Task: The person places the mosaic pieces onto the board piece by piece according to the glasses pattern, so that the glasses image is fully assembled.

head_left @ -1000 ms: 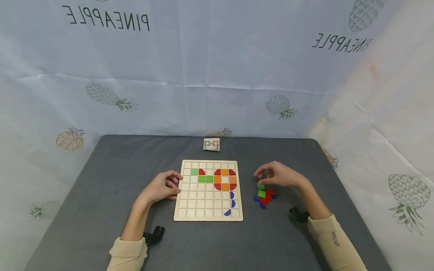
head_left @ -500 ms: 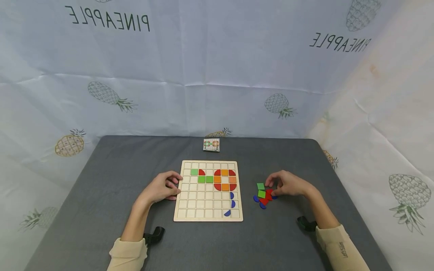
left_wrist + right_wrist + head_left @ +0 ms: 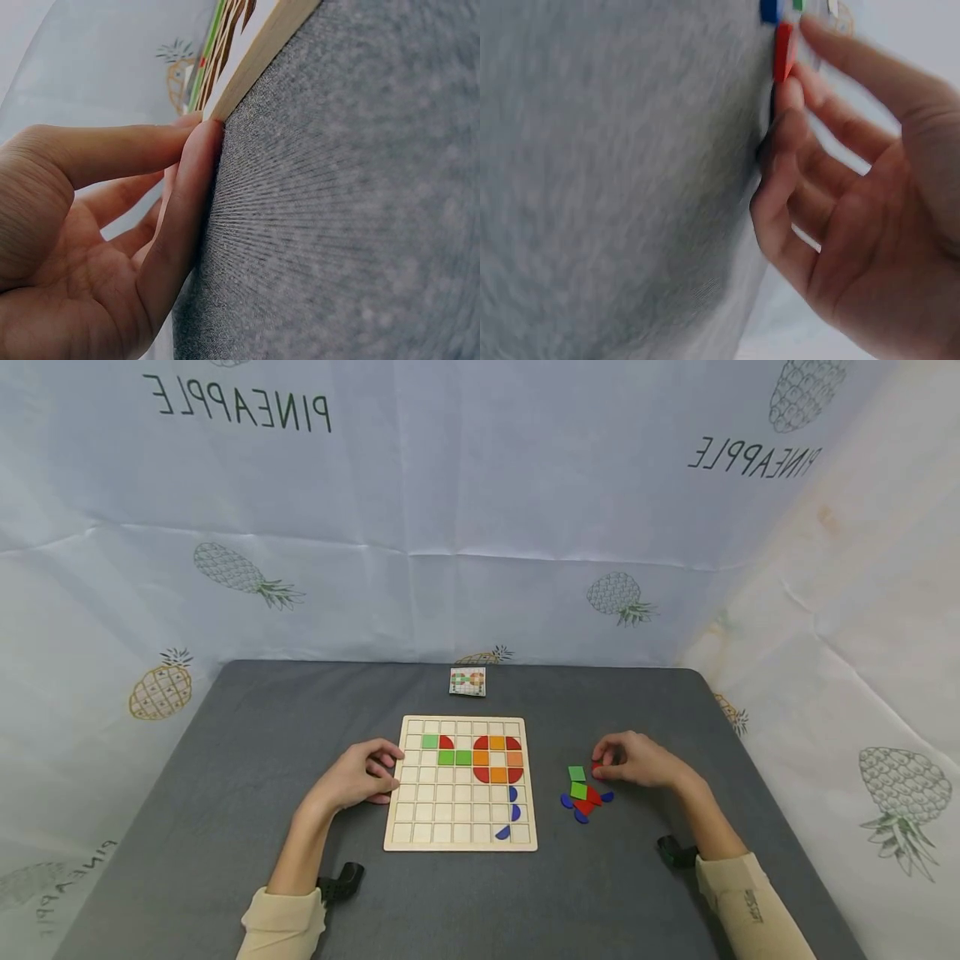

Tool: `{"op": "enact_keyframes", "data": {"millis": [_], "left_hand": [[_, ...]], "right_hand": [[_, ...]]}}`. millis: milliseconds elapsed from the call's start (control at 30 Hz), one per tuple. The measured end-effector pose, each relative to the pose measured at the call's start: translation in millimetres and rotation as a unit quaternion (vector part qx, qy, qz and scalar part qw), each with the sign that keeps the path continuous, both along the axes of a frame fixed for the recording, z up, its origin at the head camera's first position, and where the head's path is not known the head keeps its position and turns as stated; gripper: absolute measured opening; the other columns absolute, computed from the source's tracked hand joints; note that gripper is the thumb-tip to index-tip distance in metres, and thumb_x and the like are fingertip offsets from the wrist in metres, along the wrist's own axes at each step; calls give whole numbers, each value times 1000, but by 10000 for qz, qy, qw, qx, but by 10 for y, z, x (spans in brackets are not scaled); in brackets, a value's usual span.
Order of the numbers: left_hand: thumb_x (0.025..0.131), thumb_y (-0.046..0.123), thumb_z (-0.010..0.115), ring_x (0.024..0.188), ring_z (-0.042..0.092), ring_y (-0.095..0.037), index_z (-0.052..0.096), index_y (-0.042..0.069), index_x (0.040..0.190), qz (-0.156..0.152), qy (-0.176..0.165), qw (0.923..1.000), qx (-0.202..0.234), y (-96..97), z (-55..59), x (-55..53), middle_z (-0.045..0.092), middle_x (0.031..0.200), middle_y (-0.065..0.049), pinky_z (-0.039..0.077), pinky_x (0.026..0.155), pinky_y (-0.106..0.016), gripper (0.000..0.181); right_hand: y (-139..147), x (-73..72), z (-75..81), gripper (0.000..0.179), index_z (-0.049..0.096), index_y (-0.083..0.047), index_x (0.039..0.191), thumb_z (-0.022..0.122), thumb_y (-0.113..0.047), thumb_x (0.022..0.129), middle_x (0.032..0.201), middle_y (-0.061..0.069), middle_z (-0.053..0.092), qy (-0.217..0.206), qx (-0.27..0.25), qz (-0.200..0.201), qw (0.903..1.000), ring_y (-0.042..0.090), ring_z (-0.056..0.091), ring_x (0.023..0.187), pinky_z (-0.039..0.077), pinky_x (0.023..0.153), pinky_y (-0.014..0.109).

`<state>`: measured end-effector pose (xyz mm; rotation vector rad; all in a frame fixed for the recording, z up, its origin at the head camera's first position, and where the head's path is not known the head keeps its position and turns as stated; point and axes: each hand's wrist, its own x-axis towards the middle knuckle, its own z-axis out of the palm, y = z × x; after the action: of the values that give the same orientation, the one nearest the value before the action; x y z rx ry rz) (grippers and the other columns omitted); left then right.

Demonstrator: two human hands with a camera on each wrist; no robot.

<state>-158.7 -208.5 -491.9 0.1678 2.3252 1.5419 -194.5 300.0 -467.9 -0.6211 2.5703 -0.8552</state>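
Observation:
In the head view my left hand (image 3: 358,773) pinches the left edge of a wooden grid board (image 3: 435,811); the left wrist view has the thumb and a finger meeting on its pale rim (image 3: 255,64). My right hand (image 3: 639,762), right of the board, holds a red quarter-circle tile (image 3: 782,51) between thumb and fingers. Next to it lie green square tiles (image 3: 576,773), red tiles (image 3: 583,807) and blue half-circle tiles (image 3: 581,817). Green, red and orange tiles (image 3: 497,774) fill some upper cells, with blue half-circles (image 3: 515,812) down the lower right.
Behind the board, a small pattern card (image 3: 467,682) lies near the far edge of the grey table (image 3: 315,702). A pineapple-print curtain (image 3: 480,510) hangs around the back and sides. Black wrist straps (image 3: 341,882) are on both arms.
My right hand went from the green tiles to the red ones, then lifted a red tile slightly away from the pile. The left hand and board stayed put.

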Motion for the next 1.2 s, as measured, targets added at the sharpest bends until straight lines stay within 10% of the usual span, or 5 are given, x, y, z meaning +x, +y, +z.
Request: {"op": "enact_keyframes", "data": {"millis": [367, 1200], "left_hand": [[92, -7, 77, 82, 62, -20, 64, -5, 131, -78, -17, 9999, 62, -29, 19, -41, 54, 109, -17, 68, 67, -34, 41], [93, -6, 76, 83, 60, -21, 64, -4, 131, -101, 47, 9999, -13, -32, 7, -44, 54, 109, -16, 68, 67, -34, 40]], "right_hand": [[144, -70, -56, 34, 74, -1, 121, 87, -13, 92, 102, 17, 67, -516, -562, 259, 9968, 5, 52, 64, 48, 59, 23], [108, -83, -72, 24, 78, -10, 111, 88, -22, 93, 95, 6, 68, -113, -538, 124, 9984, 5, 53, 64, 47, 58, 23]]}}
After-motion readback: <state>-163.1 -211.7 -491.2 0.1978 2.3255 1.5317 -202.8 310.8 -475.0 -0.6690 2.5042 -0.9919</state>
